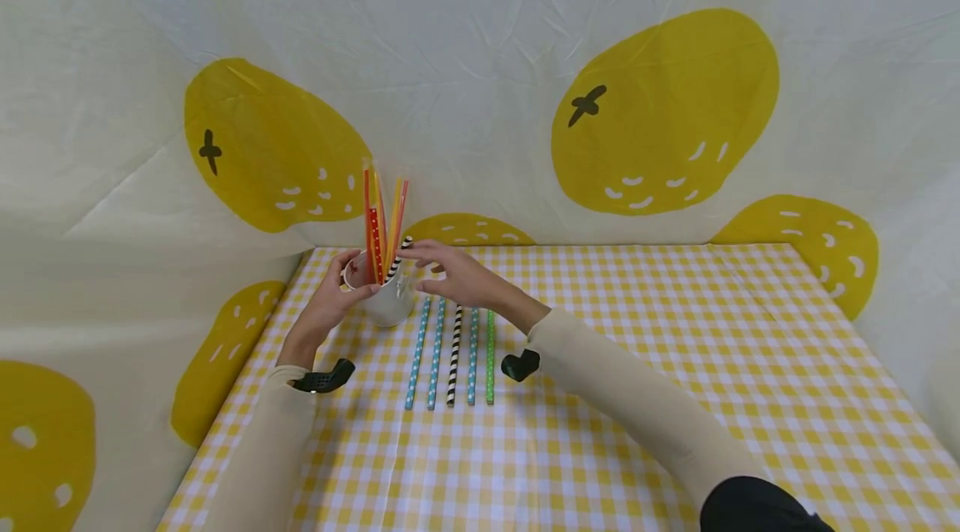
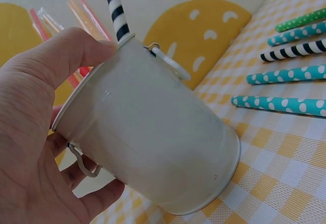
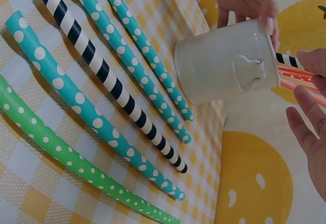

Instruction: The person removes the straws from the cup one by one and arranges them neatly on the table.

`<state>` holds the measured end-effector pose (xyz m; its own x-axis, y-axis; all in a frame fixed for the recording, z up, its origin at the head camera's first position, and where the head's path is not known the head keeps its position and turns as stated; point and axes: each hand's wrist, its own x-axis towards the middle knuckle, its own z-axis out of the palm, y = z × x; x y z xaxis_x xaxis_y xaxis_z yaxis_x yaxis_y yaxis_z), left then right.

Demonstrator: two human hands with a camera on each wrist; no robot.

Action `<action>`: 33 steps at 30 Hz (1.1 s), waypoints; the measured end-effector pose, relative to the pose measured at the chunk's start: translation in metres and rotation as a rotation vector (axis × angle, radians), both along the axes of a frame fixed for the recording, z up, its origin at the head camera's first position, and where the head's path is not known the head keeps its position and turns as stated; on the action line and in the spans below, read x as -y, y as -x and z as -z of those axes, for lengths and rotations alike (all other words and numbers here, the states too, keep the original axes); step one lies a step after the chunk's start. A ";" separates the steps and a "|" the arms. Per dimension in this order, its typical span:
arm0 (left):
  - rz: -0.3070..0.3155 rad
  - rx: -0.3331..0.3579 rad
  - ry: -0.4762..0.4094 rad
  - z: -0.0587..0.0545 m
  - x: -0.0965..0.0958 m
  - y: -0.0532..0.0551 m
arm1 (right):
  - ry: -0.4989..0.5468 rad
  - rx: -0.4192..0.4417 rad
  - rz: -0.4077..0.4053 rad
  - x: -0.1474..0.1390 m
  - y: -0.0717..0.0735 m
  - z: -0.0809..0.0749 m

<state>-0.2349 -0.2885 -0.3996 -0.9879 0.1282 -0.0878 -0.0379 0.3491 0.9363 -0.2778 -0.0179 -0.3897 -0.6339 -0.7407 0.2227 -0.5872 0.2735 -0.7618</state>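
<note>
My left hand grips a white metal bucket by its rim, thumb over the near edge and fingers round the far side. The bucket leans on the left of the table, small handles on its sides. With thumb and fingertips my right hand pinches the upper end of a black-and-white striped straw, whose lower part goes down inside the bucket. Beside it in the bucket stand a red straw with white dots and several orange and pink straws. Their lower ends are hidden.
Right of the bucket, a row of straws lies side by side: teal dotted ones, a black-and-white striped one and a green dotted one. A yellow checked cloth covers the table. Behind hangs a lemon-print curtain.
</note>
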 end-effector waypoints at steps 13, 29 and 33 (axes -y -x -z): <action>-0.008 -0.002 -0.009 -0.001 -0.001 -0.001 | 0.113 -0.013 0.027 -0.015 -0.003 -0.015; 0.031 -0.031 0.034 0.021 0.014 0.013 | 0.369 -0.037 0.170 -0.049 -0.007 -0.041; 0.029 -0.025 0.054 0.022 0.014 0.014 | 0.425 -0.022 0.190 -0.057 -0.021 -0.058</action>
